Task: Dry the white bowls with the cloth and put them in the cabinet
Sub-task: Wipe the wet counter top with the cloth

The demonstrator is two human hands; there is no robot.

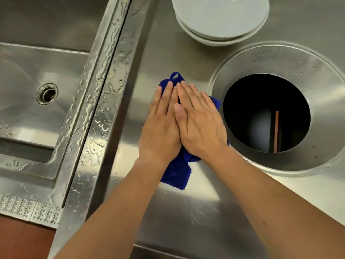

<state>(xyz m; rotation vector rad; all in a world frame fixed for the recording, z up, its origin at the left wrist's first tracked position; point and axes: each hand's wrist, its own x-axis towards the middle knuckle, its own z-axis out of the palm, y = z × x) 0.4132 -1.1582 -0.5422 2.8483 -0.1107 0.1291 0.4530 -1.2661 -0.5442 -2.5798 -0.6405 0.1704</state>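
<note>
A blue cloth (176, 174) lies flat on the steel counter (186, 212). My left hand (160, 131) and my right hand (200, 126) both press down on it, palms flat and fingers stretched out side by side, the right thumb over the left hand's edge. The cloth's hanging loop sticks out past the fingertips. A stack of white bowls (220, 17) stands on the counter at the top, well beyond the hands and untouched. No cabinet is in view.
A round dark waste hole (267, 113) with a wide steel rim opens right beside the right hand. A wet raised divider (104, 101) runs diagonally to the left, with a sink basin (37, 113) and its drain (47, 93) beyond it.
</note>
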